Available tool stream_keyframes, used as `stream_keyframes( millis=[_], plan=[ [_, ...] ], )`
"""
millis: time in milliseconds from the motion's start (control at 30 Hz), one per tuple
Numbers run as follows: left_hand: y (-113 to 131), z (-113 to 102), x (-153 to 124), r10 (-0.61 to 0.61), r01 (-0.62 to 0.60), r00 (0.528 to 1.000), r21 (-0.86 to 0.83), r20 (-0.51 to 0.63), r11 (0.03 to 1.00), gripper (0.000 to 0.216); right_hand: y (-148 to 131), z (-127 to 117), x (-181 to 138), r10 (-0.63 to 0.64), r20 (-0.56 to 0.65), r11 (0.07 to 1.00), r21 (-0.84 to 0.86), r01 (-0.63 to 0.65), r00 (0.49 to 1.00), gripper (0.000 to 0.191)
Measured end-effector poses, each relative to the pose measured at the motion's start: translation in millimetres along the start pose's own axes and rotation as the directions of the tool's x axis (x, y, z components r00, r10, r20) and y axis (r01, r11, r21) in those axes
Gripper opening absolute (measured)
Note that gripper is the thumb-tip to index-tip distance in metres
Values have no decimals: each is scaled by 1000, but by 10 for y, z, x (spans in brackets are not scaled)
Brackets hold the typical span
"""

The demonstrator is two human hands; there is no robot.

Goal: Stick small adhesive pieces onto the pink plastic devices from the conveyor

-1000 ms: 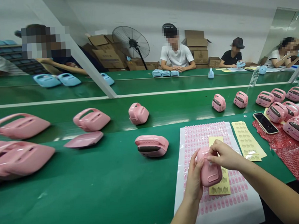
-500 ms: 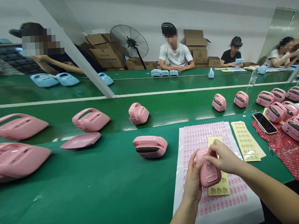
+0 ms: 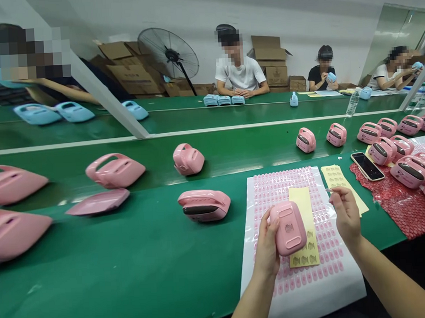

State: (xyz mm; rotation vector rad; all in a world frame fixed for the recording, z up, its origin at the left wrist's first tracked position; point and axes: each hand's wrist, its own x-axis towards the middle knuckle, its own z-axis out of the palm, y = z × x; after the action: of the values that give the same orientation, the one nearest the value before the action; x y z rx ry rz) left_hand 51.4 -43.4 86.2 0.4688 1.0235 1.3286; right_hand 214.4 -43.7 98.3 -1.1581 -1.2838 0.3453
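Note:
My left hand (image 3: 268, 244) is wrapped round the side of a pink plastic device (image 3: 294, 216), its flat underside turned up. Dark print shows in the middle of that underside, between two raised oval feet. To the right, apart from the device, my right hand (image 3: 346, 213) pinches a small whitish piece (image 3: 328, 190), too small to make out fully. Below the device lies a yellow label sheet (image 3: 300, 197) with printed labels left at its lower end. It rests on a white sheet (image 3: 253, 266) covered with rows of pink oval stickers.
More yellow label sheets (image 3: 332, 175) lie at the right, beside a phone (image 3: 367, 166) on red bubble wrap (image 3: 389, 202). Several pink handled devices (image 3: 204, 205) stand along the green table (image 3: 133, 277). Co-workers sit opposite, beyond a slanted post (image 3: 102, 93).
My right hand has left the device and moved right with a small whitish piece in its fingertips. The left hand keeps hold of the device, whose printed underside is now uncovered.

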Motion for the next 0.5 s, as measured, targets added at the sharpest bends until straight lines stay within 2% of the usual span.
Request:
stream_keyframes(
  millis=[67,133,200,267,333,500],
  plan=[
    [3,-1,14,4,-4,1000,-3,2,1000,52,169,-233,-205,-14,239,997,-75,33,971,18],
    [1,-2,37,20,-20,1000,-5,6,1000,49,330,-461,-476,-31,488,986,-130,108,872,27],
    [-2,0,57,33,-33,999,-5,17,999,47,451,-644,-741,-15,609,975,-166,146,793,40],
    [-4,4,66,36,-36,999,0,27,999,45,527,-753,-940,-2,618,965,-204,163,786,50],
    [-4,10,65,39,-39,999,6,32,999,44,570,-782,-1055,-19,581,956,-229,185,814,54],
    [1,22,59,36,-36,999,0,26,999,45,592,-683,-1130,-129,486,928,-248,279,864,45]
  ],
)
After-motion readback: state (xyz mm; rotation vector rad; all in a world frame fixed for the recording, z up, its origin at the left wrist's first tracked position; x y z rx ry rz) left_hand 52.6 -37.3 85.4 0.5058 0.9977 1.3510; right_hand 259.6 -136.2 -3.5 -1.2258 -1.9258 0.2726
